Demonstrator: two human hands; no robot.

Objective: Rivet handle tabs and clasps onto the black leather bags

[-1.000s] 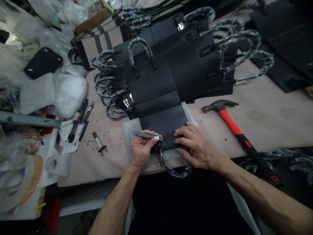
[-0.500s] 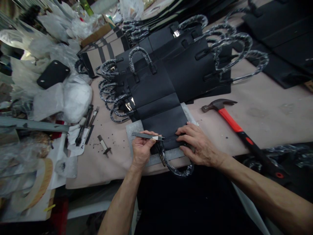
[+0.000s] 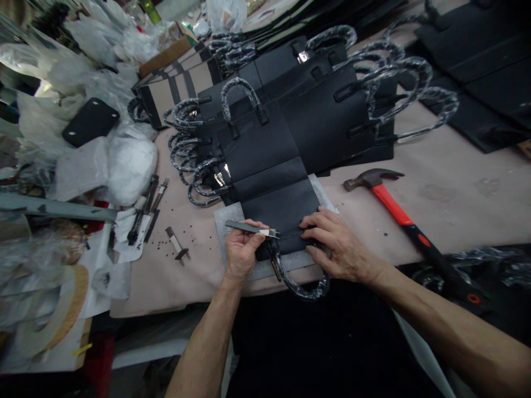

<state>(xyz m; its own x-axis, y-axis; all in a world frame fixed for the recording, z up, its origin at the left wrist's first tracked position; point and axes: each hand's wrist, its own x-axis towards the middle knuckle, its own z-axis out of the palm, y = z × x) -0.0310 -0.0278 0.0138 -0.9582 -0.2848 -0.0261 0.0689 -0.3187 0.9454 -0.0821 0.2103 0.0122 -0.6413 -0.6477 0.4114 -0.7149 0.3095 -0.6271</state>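
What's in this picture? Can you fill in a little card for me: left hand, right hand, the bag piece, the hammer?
Left hand: pinches a thin tool
Right hand: fingers on the black panel
Bag piece: black panel over a grey slab, wrapped handle looping toward the person
Hammer: red and black, right of the panel

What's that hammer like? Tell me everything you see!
The hammer has a dark, metal-looking head with a blunt face on one side and a curved claw on the other. Its handle is red-orange near the head, then black with red-orange spots. It lies slanted on the table, its handle reaching past the edge, beside the right hand. No hand touches it.
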